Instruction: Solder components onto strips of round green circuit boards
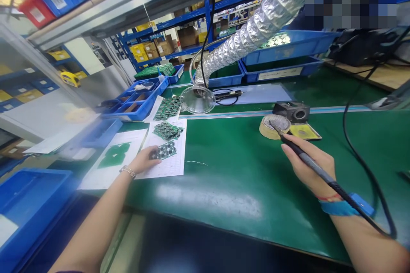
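Observation:
My left hand (145, 160) grips the left end of a small circuit board (166, 150) with round dark parts, above a printed white sheet (173, 168). Just behind it lies a pile of similar boards (167, 130). On the right, my right hand (309, 164) holds a soldering iron (303, 155) like a pen. The iron's tip is at the grey top of a round, tan-sided tin (270, 128). Beside the tin are a dark iron stand (292, 111) and a yellow sponge (303, 131). A blue strap is round my right wrist.
A silver duct (246, 30) with a clear funnel (197, 100) hangs over the green table (224, 149). Blue bins (141, 108) and more boards (168, 107) stand at the back left. Green boards (114, 155) lie at the left. The iron's black cable loops at the right.

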A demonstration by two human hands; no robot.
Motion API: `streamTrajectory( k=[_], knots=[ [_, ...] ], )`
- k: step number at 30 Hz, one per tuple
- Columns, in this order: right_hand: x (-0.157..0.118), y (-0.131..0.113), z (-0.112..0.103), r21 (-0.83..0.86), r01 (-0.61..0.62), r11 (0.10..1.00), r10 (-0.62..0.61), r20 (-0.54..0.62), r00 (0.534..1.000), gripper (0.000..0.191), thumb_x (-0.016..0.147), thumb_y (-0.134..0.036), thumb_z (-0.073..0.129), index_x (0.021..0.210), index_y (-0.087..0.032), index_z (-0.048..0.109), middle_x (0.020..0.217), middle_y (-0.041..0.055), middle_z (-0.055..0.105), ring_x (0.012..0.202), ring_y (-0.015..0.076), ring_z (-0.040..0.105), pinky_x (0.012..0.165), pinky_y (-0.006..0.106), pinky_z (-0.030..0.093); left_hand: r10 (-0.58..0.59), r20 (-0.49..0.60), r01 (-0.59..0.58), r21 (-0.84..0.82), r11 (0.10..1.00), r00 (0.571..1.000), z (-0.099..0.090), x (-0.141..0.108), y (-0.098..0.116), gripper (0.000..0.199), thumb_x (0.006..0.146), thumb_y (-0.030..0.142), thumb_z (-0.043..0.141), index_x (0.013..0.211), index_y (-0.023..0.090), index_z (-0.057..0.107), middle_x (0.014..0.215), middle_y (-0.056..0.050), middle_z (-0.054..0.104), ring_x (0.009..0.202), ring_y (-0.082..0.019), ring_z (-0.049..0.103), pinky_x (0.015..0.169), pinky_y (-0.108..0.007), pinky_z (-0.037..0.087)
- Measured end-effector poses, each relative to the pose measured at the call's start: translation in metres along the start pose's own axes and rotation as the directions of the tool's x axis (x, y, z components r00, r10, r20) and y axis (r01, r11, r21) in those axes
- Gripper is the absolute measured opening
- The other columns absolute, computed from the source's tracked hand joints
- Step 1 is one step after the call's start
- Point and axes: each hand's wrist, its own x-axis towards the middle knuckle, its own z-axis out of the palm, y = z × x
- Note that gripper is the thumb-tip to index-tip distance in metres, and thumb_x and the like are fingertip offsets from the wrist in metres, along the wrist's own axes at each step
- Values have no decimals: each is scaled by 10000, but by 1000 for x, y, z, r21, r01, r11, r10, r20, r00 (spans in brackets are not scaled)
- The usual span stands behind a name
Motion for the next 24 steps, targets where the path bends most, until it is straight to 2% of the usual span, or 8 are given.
streamTrajectory(
  k=[6, 9, 11, 13, 15, 18, 21, 24],
  knots=[
    [-3, -1, 2, 6, 6, 1000, -6, 2, 1000, 244, 785, -268, 598, 1008, -178, 645, 980, 82, 672, 883, 201, 639, 854, 251, 478, 81, -6, -80, 98, 992, 997, -4, 1, -4, 494, 591, 444, 662, 961, 154, 510, 1007, -87, 561, 956, -271, 534, 848, -407, 418],
    [-4, -1, 2, 9, 13, 1000, -13, 5, 1000, 241, 789, -263, 594, 1012, -185, 643, 977, 88, 670, 871, 207, 641, 838, 270, 485, 119, -18, -116, 115, 987, 993, -11, -17, 2, 456, 638, 411, 632, 974, 155, 460, 995, -82, 534, 959, -260, 520, 851, -419, 414],
    [-6, -2, 2, 20, 21, 1000, -22, 23, 999, 249, 789, -255, 595, 1024, -181, 633, 983, 83, 667, 865, 208, 640, 833, 294, 490, 162, 0, -161, 108, 981, 987, -8, -36, 16, 419, 679, 368, 604, 1003, 169, 427, 1046, -84, 509, 1006, -248, 497, 879, -415, 400],
    [-7, -4, 3, 30, 21, 999, -23, 45, 999, 256, 792, -246, 592, 1036, -178, 624, 995, 75, 662, 873, 206, 636, 835, 312, 491, 248, 52, -252, 81, 964, 967, 7, -58, 39, 416, 675, 314, 616, 1015, 193, 410, 1115, -80, 480, 1061, -229, 463, 917, -388, 382],
    [-8, -5, 5, 37, 20, 999, -22, 60, 998, 257, 793, -236, 592, 1042, -176, 619, 1002, 74, 659, 883, 205, 631, 838, 317, 489, 451, 151, -458, 15, 889, 880, 33, -74, 69, 428, 646, 268, 645, 1000, 189, 416, 1149, -105, 458, 1077, -230, 446, 921, -380, 385],
    [-9, -8, 8, 31, 37, 999, -40, 95, 995, 258, 794, -238, 594, 1043, -176, 619, 993, 75, 660, 865, 202, 633, 828, 318, 491, 607, 186, -612, -35, 790, 773, 79, -81, 111, 439, 574, 261, 702, 919, 187, 441, 1118, -112, 482, 1032, -230, 465, 891, -367, 411],
    [-11, -10, 7, 14, 65, 998, -67, 124, 990, 251, 797, -251, 593, 1037, -183, 625, 976, 69, 666, 836, 197, 637, 811, 314, 495, 653, 151, -659, -17, 752, 742, 107, -69, 131, 475, 552, 314, 744, 914, 177, 468, 1079, -112, 524, 1001, -228, 488, 874, -359, 432],
    [-22, -16, -3, 7, 15, 1000, -16, 129, 992, 257, 795, -276, 602, 1035, -189, 625, 968, 67, 673, 787, 190, 650, 757, 296, 512, 675, 58, -677, 86, 731, 735, 107, -54, 125, 558, 625, 454, 707, 1049, 171, 479, 1157, -124, 525, 1077, -234, 476, 926, -373, 416]
  ],
)
